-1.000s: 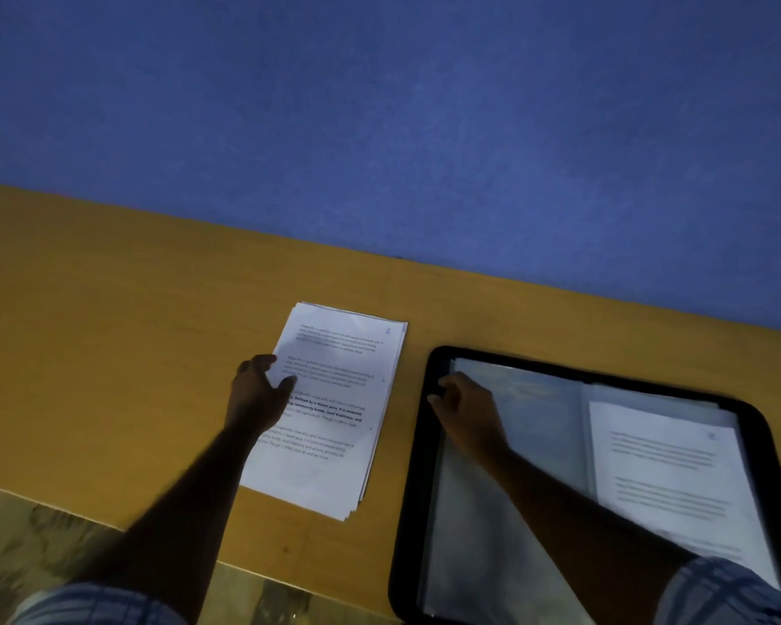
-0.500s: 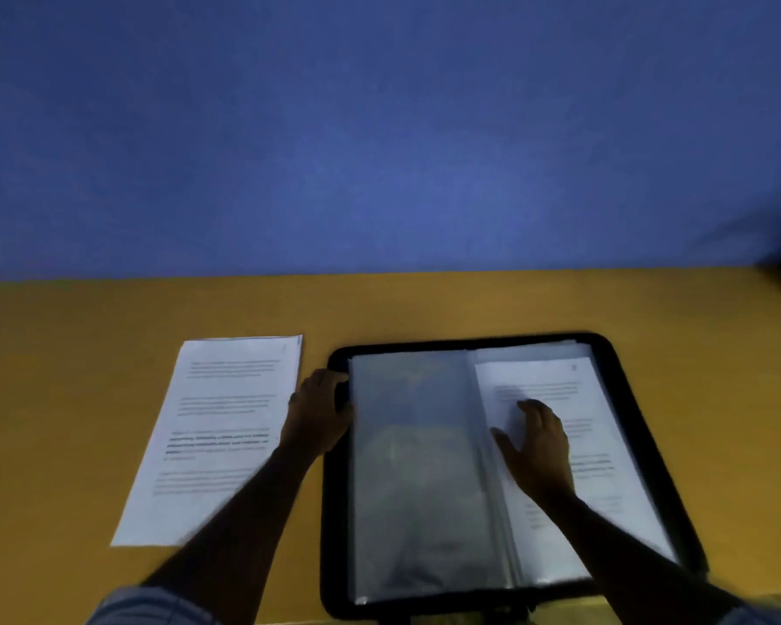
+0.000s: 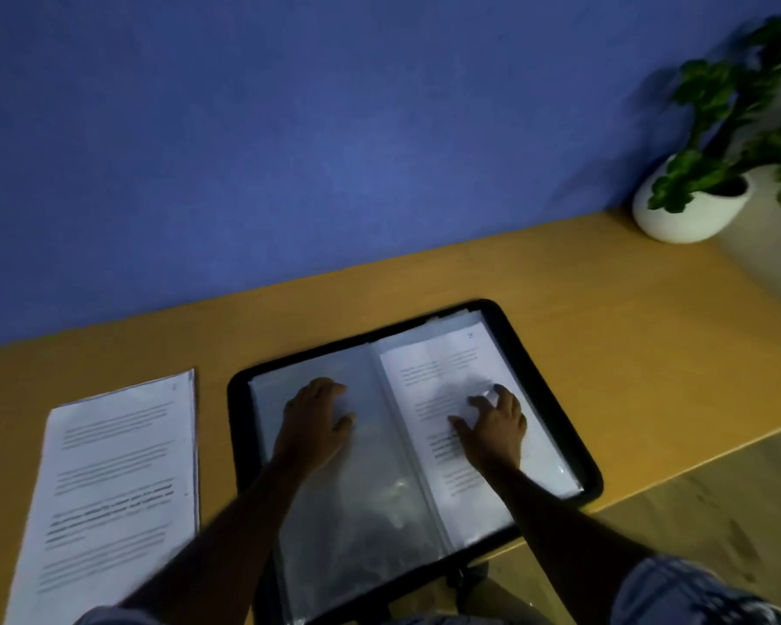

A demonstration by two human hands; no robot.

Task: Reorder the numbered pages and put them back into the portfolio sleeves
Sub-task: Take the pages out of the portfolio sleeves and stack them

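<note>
A black portfolio (image 3: 555, 399) lies open on the wooden table, its near edge hanging over the table front. Its left side shows a clear, empty-looking sleeve (image 3: 357, 489). Its right side holds a printed page in a sleeve (image 3: 443, 367). My left hand (image 3: 314, 421) rests flat on the left sleeve with fingers spread. My right hand (image 3: 492, 421) lies on the right page, fingers spread and slightly bent, touching the plastic. A stack of printed pages (image 3: 113, 480) lies on the table to the left of the portfolio, apart from both hands.
A white pot with a green plant (image 3: 690, 209) stands at the table's far right corner against the blue wall (image 3: 334, 128). The table's right edge (image 3: 740, 448) runs just right of the portfolio, with floor beyond.
My left hand moved from the portfolio's left rim onto the left sleeve. My right hand stayed on the right page. The view swung, bringing the plant into sight.
</note>
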